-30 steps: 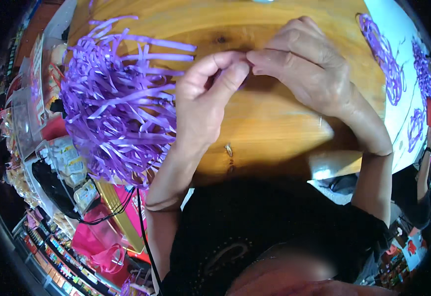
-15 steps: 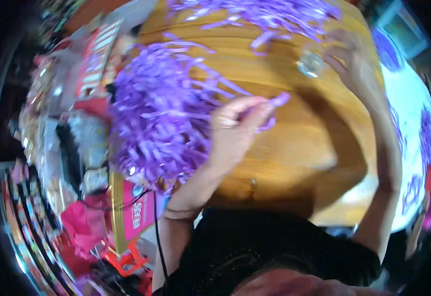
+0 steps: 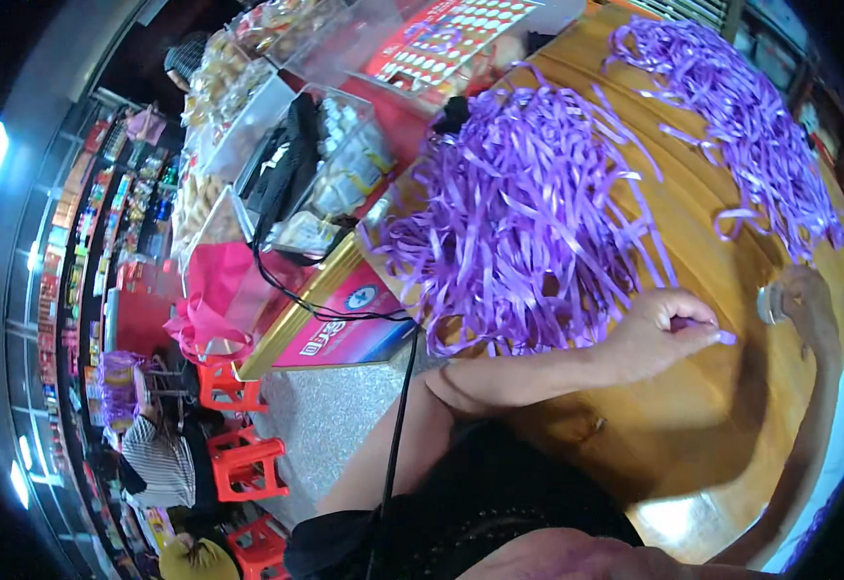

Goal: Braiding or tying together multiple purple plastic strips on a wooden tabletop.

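Observation:
My left hand (image 3: 668, 331) is closed in a pinch above the wooden table. A short end of purple ribbon (image 3: 727, 337) pokes out past the fingertips. Just left of this hand lies a big loose pile of purple ribbon strips (image 3: 528, 213). Over the table's right side, my right hand (image 3: 808, 302) has its fingers curled at a small clear round thing (image 3: 768, 304), whose kind I cannot make out. A second heap of purple ribbon strips (image 3: 731, 116) spreads along the far right of the table (image 3: 625, 445).
Clear bins (image 3: 330, 159) of packaged goods stand left of the ribbon pile. A black cable (image 3: 402, 406) hangs beside my left arm. Red stools (image 3: 248, 469) and a person in a striped top (image 3: 156, 459) are at the lower left.
The view has swung left, so the table and both hands appear farther right. My left hand still pinches the ribbon end. My right hand's fingers are now closer around the clear thing.

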The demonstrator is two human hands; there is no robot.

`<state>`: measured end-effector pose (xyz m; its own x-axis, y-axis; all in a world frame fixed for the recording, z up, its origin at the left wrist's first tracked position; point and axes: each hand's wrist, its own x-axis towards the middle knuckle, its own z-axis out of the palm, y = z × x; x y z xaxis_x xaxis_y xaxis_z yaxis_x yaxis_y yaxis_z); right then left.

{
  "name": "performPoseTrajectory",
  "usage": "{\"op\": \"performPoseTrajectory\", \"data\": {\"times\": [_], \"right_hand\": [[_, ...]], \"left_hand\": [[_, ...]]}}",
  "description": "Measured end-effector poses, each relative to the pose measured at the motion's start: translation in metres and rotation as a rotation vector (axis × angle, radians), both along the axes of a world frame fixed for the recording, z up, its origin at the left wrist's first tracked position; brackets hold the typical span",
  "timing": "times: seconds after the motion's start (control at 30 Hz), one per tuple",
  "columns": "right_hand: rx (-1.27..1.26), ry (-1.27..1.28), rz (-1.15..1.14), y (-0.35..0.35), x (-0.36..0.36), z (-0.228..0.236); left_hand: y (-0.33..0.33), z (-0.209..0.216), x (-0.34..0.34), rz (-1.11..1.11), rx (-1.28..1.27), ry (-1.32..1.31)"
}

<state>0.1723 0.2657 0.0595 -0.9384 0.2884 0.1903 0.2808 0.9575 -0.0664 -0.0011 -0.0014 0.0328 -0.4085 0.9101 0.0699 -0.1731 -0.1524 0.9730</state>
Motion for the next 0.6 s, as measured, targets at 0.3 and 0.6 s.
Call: {"op": "performPoseTrajectory", "data": {"times": [0.3, 0.6], "right_hand": [[-0.612, 0.310, -0.222, -0.143, 0.000, 0.056], [-0.166, 0.352, 0.191, -0.169, -0.023, 0.038]], "left_hand": [[0.011, 0.008, 0.010, -0.015, 0.160, 0.322], [-0.006, 0.012, 0.002, 0.038, 0.108, 0.069]]}}
